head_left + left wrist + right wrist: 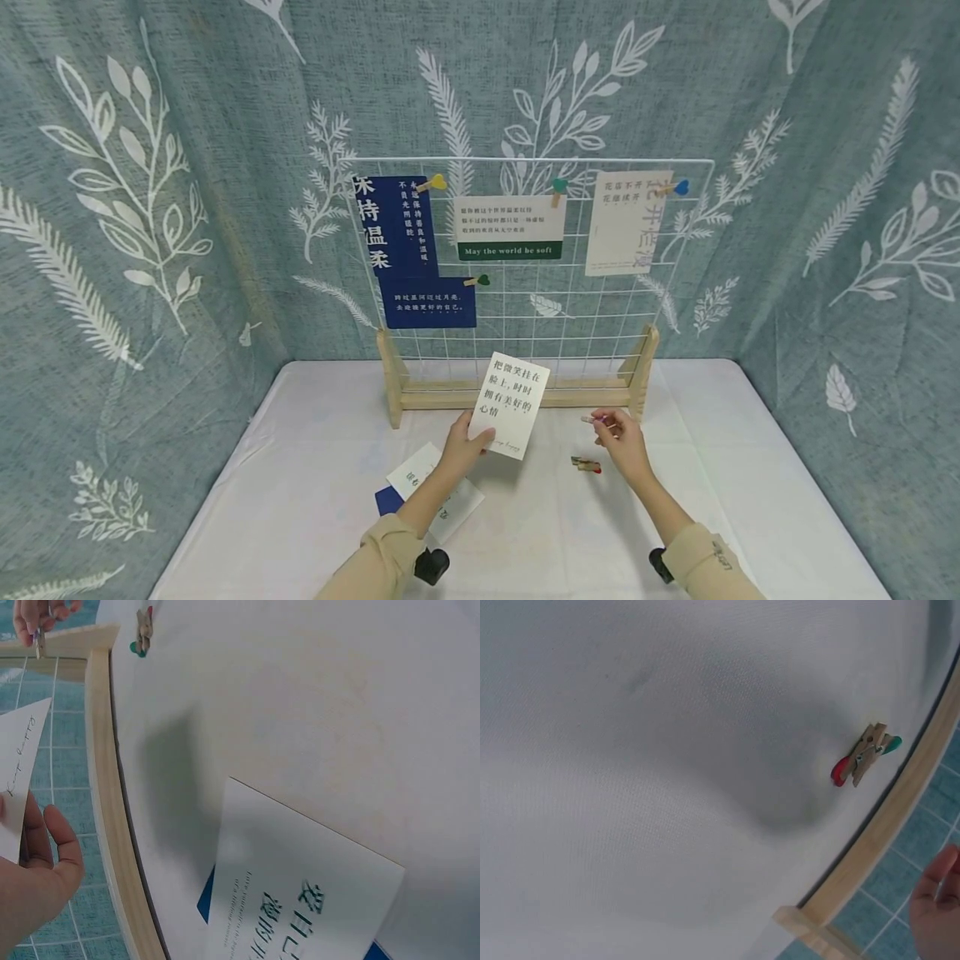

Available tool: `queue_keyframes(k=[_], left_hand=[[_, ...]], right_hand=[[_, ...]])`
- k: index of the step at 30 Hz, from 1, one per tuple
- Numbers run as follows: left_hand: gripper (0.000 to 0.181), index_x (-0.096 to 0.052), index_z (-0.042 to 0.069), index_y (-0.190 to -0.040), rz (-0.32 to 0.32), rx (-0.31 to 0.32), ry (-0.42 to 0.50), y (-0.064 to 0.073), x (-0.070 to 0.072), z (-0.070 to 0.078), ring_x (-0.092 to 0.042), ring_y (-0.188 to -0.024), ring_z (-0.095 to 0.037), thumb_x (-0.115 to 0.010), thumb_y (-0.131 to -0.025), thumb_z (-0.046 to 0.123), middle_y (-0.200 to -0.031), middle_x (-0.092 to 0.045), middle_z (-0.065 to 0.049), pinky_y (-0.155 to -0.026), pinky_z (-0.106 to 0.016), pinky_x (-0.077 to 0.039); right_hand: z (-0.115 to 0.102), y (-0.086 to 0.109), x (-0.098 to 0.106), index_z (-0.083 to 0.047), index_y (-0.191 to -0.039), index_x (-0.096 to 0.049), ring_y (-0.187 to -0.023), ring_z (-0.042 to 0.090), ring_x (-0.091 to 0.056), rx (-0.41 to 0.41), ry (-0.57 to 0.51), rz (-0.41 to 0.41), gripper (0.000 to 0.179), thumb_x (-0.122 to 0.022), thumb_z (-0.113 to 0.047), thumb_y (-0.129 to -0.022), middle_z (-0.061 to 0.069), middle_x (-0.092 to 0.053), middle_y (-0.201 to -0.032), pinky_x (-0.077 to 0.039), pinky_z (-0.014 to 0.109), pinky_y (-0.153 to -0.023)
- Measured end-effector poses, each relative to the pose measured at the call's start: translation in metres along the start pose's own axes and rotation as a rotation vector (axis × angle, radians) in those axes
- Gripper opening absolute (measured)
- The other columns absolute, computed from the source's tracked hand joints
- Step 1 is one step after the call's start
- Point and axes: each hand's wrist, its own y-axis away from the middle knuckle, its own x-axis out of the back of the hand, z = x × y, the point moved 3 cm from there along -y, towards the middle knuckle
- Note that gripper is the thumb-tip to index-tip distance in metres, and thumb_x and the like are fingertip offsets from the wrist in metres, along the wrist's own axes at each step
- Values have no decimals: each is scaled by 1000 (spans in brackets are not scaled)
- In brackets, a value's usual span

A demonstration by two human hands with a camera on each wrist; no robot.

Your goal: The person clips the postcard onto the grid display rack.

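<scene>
My left hand (463,443) grips a white card (512,400) with dark printed characters by its lower left edge, thumb across the front. The card is held up in front of the wire grid's wooden base. In my right hand (624,442), thumb and fingers pinch a small wooden clothespin (588,419) with a bit of purple on it. Below that hand, two more clothespins (860,755), one with a red end and one with a green end, lie together on the white table. Beside my left forearm, white cards (300,892) overlap a blue card (387,500).
A white wire grid (517,308) stands upright in a wooden base (517,396) at the back. Clothespins with heart ends hold two blue cards (429,304) and two pale cards (510,218) on it. Patterned curtains (112,250) surround the table (675,500).
</scene>
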Motion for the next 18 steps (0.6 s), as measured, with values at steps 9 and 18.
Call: queue_keyframes(k=[9, 18], left_hand=[[42, -43, -5, -131, 16, 19, 20, -10, -8, 3, -59, -83, -18, -54, -93, 8, -111, -59, -20, -69, -25, -51], [35, -47, -6, -124, 28, 19, 42, -19, -13, 2, -57, -78, -14, -55, -92, 5, -107, -59, -21, -66, -23, -50]], right_hand=[[-9, -5, -1, 17, -103, -58, -63, -1, -58, -229, 182, -20, 21, -62, 8, -84, 24, -63, -82, -52, 16, -61], [-54, -9, -6, 19, -94, -63, -70, -1, -60, -228, 205, -48, 13, -62, 12, -82, 34, -64, -88, -52, 15, -66]])
